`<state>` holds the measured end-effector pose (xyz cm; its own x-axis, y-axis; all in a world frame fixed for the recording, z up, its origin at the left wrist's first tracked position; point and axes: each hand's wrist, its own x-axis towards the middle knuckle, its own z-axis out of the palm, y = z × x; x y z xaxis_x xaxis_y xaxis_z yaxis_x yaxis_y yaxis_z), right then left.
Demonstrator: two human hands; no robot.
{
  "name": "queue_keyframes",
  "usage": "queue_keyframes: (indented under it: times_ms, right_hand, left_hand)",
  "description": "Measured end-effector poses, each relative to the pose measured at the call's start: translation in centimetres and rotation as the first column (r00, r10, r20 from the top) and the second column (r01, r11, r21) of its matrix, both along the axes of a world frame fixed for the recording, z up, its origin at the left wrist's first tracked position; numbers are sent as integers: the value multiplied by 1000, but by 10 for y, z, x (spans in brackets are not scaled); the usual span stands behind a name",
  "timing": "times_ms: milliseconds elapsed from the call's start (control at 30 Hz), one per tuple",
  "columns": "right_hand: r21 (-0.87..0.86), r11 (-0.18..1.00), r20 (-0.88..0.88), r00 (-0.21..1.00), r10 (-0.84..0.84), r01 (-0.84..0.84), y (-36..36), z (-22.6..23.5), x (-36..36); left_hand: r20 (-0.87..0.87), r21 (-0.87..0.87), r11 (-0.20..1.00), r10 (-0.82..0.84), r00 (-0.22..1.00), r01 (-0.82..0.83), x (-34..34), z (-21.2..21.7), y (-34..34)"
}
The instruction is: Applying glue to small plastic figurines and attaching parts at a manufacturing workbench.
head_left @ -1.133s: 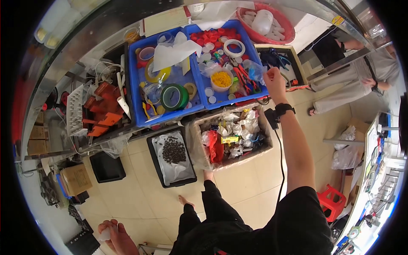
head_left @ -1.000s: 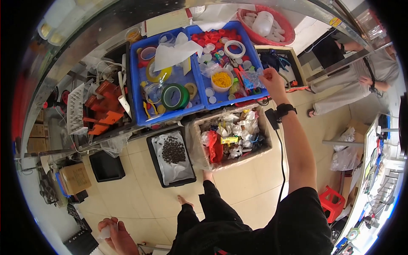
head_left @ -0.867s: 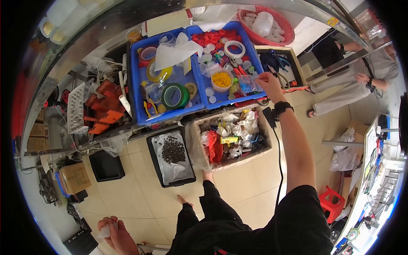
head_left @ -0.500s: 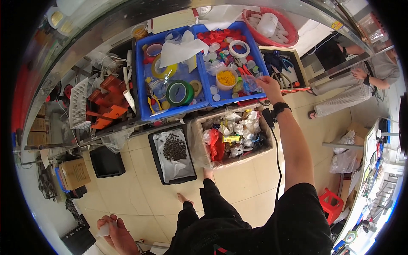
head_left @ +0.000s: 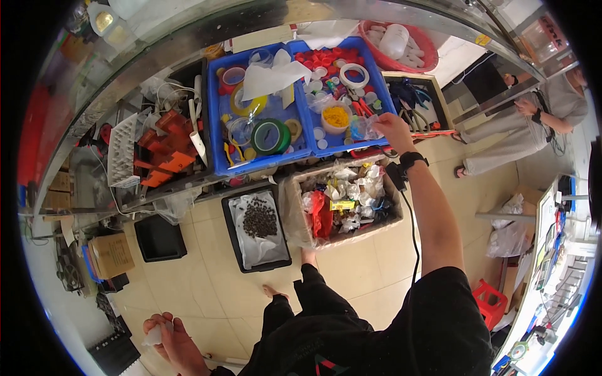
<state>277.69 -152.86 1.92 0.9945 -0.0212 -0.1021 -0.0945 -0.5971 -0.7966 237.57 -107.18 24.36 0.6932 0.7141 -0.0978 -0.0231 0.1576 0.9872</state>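
Observation:
My right hand (head_left: pixel 395 133) reaches to the front right corner of the right blue tray (head_left: pixel 323 149), its fingers pinched on a small clear plastic bag (head_left: pixel 362 128). Beside the bag stands a round tub of yellow bits (head_left: pixel 336 117). Behind it are red-handled pliers (head_left: pixel 362 108), a white tape roll (head_left: pixel 353 76), pale round caps and many red caps (head_left: pixel 323 57). Low at the left, my left hand (head_left: pixel 174 343) is closed around a small white object (head_left: pixel 154 336); its kind cannot be made out.
The left blue tray (head_left: pixel 229 168) holds tape rolls, including a green one (head_left: pixel 271 136). Below stand a box of crumpled waste (head_left: pixel 351 200) and a black tray (head_left: pixel 246 270) with dark pellets on white sheeting. Another person (head_left: pixel 511 131) stands at the right, near a red stool (head_left: pixel 489 304).
My right hand has shifted slightly to the left and down with the plastic bag still in its fingers. The left hand stays nearly in place. The view has tilted a little.

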Motion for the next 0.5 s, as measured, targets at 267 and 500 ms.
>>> queue_keyframes:
  times_ms: [267,500]
  right_hand:
    - [-12,985,14,985,-175,175,12,-1,-10]
    - [80,994,108,991,-82,73,3,0,-14]
  left_hand:
    - [36,-18,1000,-7,999,7,-2,0,3]
    - [58,0,998,-61,996,61,-3,2,1]
